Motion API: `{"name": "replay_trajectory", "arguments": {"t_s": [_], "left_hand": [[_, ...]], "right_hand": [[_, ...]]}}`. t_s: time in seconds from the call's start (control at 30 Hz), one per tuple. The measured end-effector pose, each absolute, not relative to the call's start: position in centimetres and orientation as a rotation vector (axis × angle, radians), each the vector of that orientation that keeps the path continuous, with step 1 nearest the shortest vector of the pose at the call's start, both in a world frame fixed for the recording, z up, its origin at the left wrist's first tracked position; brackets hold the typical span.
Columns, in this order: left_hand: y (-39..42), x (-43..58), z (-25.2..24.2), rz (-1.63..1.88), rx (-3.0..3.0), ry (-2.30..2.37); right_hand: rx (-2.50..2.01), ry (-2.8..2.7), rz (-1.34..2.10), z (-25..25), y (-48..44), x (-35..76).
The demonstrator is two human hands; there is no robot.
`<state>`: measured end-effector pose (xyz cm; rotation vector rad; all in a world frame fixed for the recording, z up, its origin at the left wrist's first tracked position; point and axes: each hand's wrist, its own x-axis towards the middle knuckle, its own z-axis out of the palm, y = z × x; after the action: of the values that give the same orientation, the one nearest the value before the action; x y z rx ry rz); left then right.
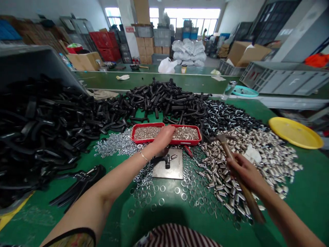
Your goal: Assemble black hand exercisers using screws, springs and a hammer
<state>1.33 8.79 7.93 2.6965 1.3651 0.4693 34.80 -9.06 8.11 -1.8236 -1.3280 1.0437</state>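
Note:
My left hand [166, 135] reaches to the inner edge of the right red tray [186, 142], which holds small metal pins; its fingertips are hidden among them. My right hand [243, 168] is wrapped round the wooden handle of a hammer [250, 202], above a pile of metal springs [232, 195]. Below my left hand, a black handle part [167, 162] lies on a square metal plate [167, 174], with one loose spring [174, 156] beside it. A second red tray [132, 136] of small metal pieces adjoins on the left.
Black handles [167, 99] are heaped at the back and left. Metal rings [177, 190], nuts [117, 144] and a red screwdriver [188, 151] surround the plate. A yellow lid [295, 133] lies right; assembled black parts [82, 183] lie left.

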Motion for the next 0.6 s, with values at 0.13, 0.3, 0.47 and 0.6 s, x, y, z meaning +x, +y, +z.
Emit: {"name": "replay_trajectory", "arguments": {"t_s": [0.13,0.3,0.47,0.6], "left_hand": [[4.9,-2.2,6.5,0.671,2.335,1.226],[2.7,-3.4,4.7,0.518,2.188,1.262],[3.0,-3.1,4.0,0.434,2.207,1.298],[2.6,-2.7,4.5,0.35,2.474,1.22]], "right_hand": [[-1.662,-1.112,1.319,6.9,-12.4,30.6],[-1.617,-1.164,1.378,5.6,-11.8,26.4],[-1.531,-1.306,1.396,6.2,-10.0,24.3],[-1.539,-1.404,1.35,5.9,-9.5,24.2]]}}
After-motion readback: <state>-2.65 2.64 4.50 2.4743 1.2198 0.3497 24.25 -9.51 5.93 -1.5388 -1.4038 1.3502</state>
